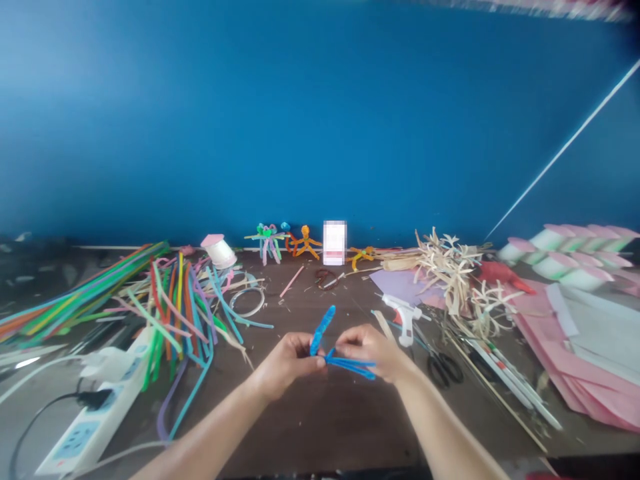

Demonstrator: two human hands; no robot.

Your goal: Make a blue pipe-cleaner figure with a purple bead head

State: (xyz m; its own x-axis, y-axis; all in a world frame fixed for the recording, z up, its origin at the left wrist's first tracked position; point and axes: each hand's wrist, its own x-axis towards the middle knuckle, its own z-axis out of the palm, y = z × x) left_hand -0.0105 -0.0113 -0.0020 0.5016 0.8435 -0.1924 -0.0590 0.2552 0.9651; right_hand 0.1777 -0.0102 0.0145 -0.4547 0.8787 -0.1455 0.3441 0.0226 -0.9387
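Between my two hands is a blue pipe-cleaner figure (323, 330), with a thick twisted upright part and several thin strands pointing right. My left hand (295, 353) is closed, pinching the figure near its middle between thumb and fingers. My right hand (367, 347) has its thumb and forefinger pressed together at a short blue end just right of the upright part. The long strands pass in front of the right palm. Both hands are held over the dark table (300, 427).
Loose coloured pipe cleaners (185, 307) and a white power strip (95, 413) lie left. Finished pipe-cleaner figures (306, 243) stand by the blue wall (320, 120). On the right are a glue gun (407, 317), black-handled scissors (444, 369), dried husk flowers (450, 267) and pink paper (560, 360).
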